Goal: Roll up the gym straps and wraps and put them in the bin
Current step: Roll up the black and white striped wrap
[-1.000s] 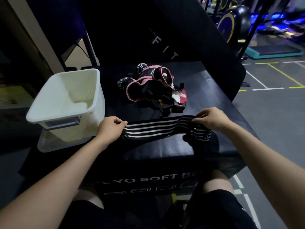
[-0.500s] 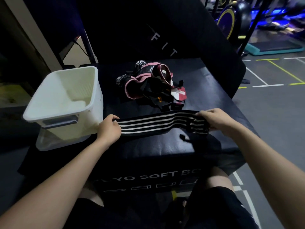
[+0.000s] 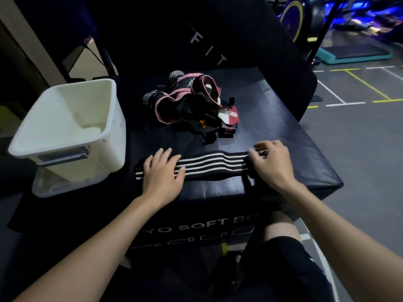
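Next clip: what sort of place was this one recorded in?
Most likely a gym. The person works on a black padded plyo soft box, an exercise machine with a yellow-ringed wheel stands behind it, a teal step platform lies on the floor, and yellow and white floor lines mark zones.

Your left hand (image 3: 162, 173) now presses flat on the striped wrap (image 3: 212, 165), laid down on the surface (image 3: 272, 118); before, it pinched the end.
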